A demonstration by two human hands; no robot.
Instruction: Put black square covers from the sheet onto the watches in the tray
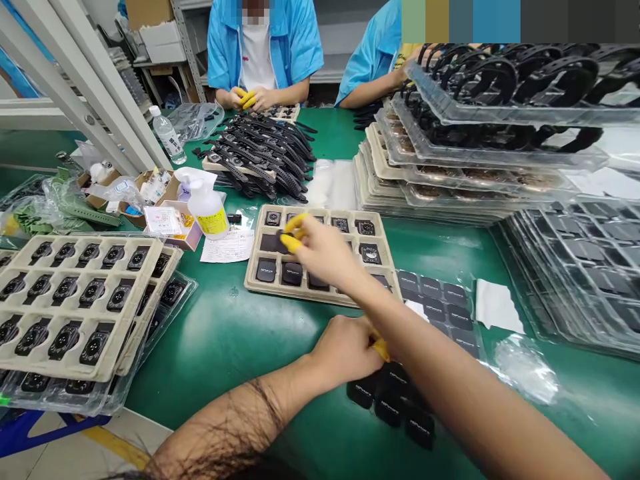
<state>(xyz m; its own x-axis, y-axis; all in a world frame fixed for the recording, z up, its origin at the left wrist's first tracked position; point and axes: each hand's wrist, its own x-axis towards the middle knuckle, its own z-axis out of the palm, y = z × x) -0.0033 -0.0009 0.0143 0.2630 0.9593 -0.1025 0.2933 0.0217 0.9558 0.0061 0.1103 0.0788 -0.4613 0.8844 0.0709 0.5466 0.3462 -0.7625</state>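
My right hand [323,248], with yellow finger cots, reaches over a beige tray [320,298]. Its thumb and fingertips close on a dark square piece [285,241] at a left-side pocket of the middle row. Watch cases [340,225] sit in several pockets; black square covers with pale lettering [266,269] lie along the front row. Nearer to me, my left hand [347,353] is curled with a yellow cot showing; my right forearm hides its fingertips and whatever they grip. Loose black square covers [390,405] lie on the green table beside it.
At the left are stacked trays of watch cases [65,290]; at the right, tall tray stacks [480,173] and clear trays [580,267]. A pump bottle [207,210], a paper slip [227,247] and a pile of black straps [265,150] lie beyond. Two people in blue sit opposite.
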